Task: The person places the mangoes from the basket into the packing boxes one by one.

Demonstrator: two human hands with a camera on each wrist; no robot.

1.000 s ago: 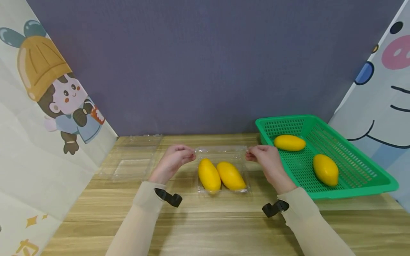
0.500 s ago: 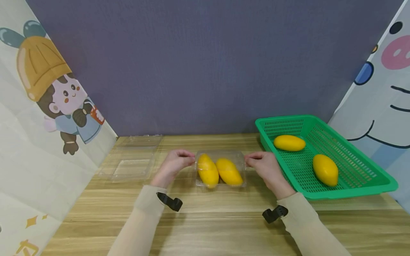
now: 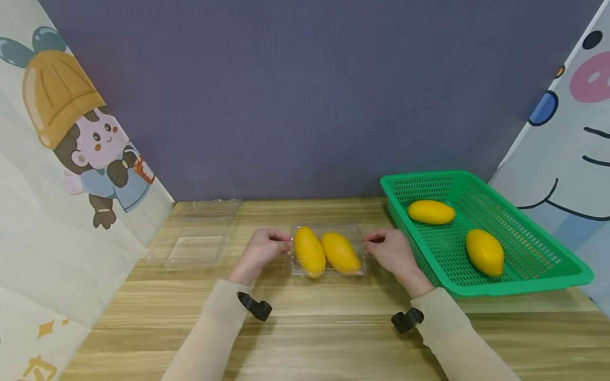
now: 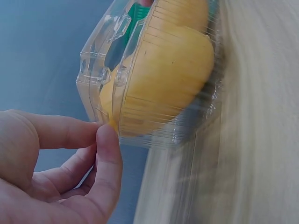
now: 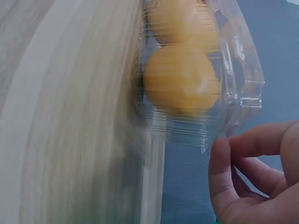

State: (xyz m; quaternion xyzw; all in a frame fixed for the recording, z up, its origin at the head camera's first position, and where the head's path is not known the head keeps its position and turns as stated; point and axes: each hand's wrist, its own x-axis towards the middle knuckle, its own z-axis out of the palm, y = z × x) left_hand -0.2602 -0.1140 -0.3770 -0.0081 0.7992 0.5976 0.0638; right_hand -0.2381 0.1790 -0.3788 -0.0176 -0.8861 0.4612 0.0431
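Observation:
A clear plastic clamshell box (image 3: 353, 233) lies on the wooden table with two yellow mangoes (image 3: 310, 253) side by side in it. Its lid lies over the fruit; a narrow gap shows between lid and base edges in the left wrist view. My left hand (image 3: 262, 250) pinches the box's left edge between thumb and forefinger. At the opposite edge my right hand (image 3: 393, 251) does likewise, its thumb and fingertip (image 5: 219, 147) meeting at the lid's corner. Ribbed side walls of the base (image 4: 145, 100) show in the wrist views.
On the right stands a green slotted basket (image 3: 534, 226) holding two more mangoes (image 3: 484, 252), close beside my right hand. Another clear plastic box (image 3: 197, 248) lies unfolded at the back left. A dark panel (image 3: 286, 106) rises behind the table.
The raised lid has come forward and down over the two mangoes, both hands moving with it toward the front and lower. The basket and the other box have stayed put.

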